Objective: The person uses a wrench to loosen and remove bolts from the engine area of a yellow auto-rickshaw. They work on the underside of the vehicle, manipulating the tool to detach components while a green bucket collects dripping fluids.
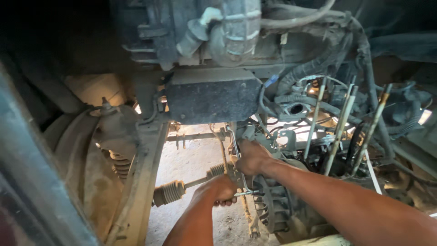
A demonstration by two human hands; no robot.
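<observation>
Dusty ground shows below a stripped engine bay; left hand (219, 189) grips a wrench (248, 193), right hand (251, 157) clasps another (233, 141) on the alternator (273, 207), not yet free.

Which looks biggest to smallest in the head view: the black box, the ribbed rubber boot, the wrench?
1. Black box, clearly largest.
2. Ribbed rubber boot and wrench: unsure; the wrench is longer but thin and partly hidden by the right hand.
</observation>
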